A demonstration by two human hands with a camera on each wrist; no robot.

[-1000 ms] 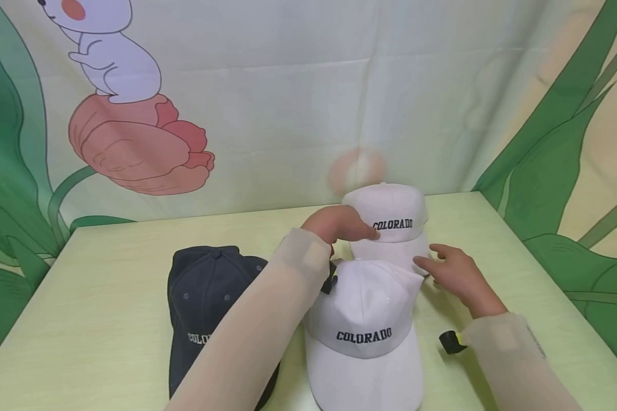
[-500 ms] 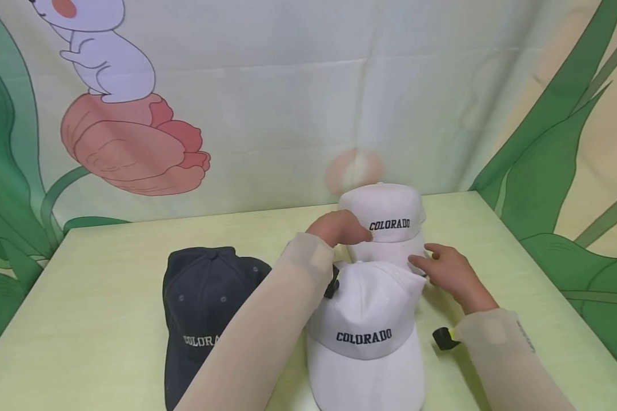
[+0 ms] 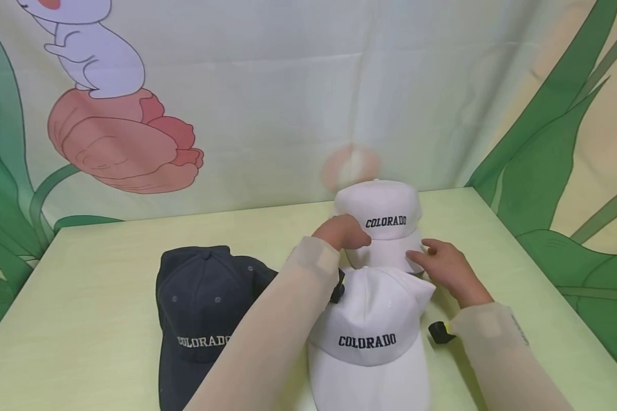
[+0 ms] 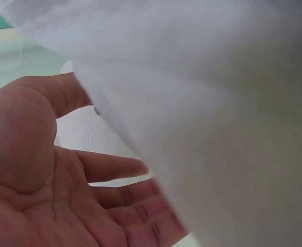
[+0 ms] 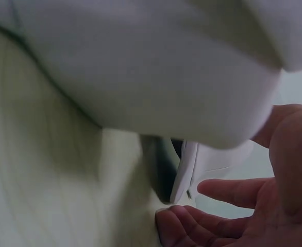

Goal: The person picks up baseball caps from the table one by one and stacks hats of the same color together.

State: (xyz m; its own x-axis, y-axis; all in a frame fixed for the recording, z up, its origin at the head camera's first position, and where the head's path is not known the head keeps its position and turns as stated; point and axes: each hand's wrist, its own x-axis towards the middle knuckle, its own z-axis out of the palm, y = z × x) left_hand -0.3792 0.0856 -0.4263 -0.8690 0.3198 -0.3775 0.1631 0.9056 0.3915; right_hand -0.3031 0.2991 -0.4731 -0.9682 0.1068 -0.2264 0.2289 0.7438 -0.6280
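Note:
A white cap [image 3: 377,202] lettered COLORADO sits at the back of the table, its brim toward me. My left hand [image 3: 343,231] is at the left side of its brim, fingers spread loosely in the left wrist view. On the right, my right hand [image 3: 444,265] has its thumb by the brim's edge; its fingers extend beside the brim [image 5: 184,172] in the right wrist view. Whether either hand touches the cap I cannot tell. A second white COLORADO cap [image 3: 367,314] lies in front, between my forearms, and blocks much of both wrist views.
Left of my left sleeve [image 3: 267,325] lies a dark navy COLORADO cap [image 3: 200,302], partly covered by that sleeve. A curtain [image 3: 267,114] printed with plants and an animal hangs behind the pale table [image 3: 103,274]. Black wrist cameras, one [image 3: 440,332] on the right, stick out below the cuffs.
The head view has turned slightly right. My left hand has shifted a little right and toward me, with the left sleeve uncovering more of the navy cap. The front white cap has shifted slightly right.

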